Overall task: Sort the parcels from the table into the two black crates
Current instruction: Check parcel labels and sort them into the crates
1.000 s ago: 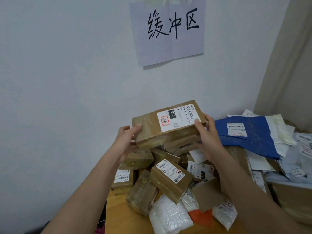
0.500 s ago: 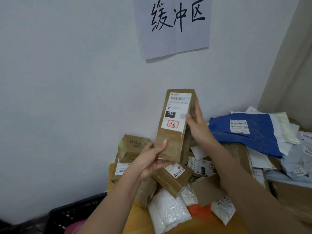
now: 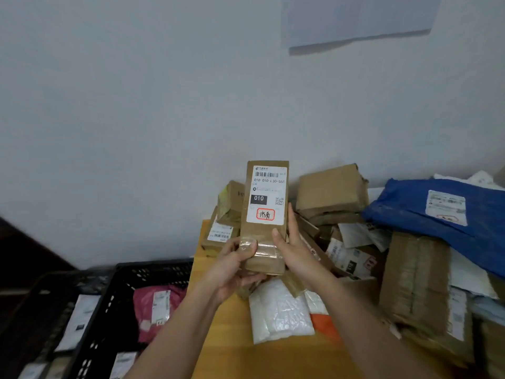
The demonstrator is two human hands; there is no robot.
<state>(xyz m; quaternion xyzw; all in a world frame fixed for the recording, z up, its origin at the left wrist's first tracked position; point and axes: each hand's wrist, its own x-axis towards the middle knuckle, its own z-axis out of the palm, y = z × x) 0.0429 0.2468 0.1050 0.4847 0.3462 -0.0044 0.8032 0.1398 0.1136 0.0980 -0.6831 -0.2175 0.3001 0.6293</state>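
Head view: both hands grasp one upright box (image 3: 263,214) above the counter (image 3: 262,351), left hand (image 3: 235,265) curled round its lower end, right hand (image 3: 293,248) gripping the side. A few parcels already lie in the crates (image 3: 131,291) at left (red bag (image 3: 157,307) among them); a large pile (image 3: 382,242) remains, so sorting looks early.

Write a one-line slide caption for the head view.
Both hands hold a brown parcel upright, label facing the camera, above the parcel-strewn table beside a black crate.
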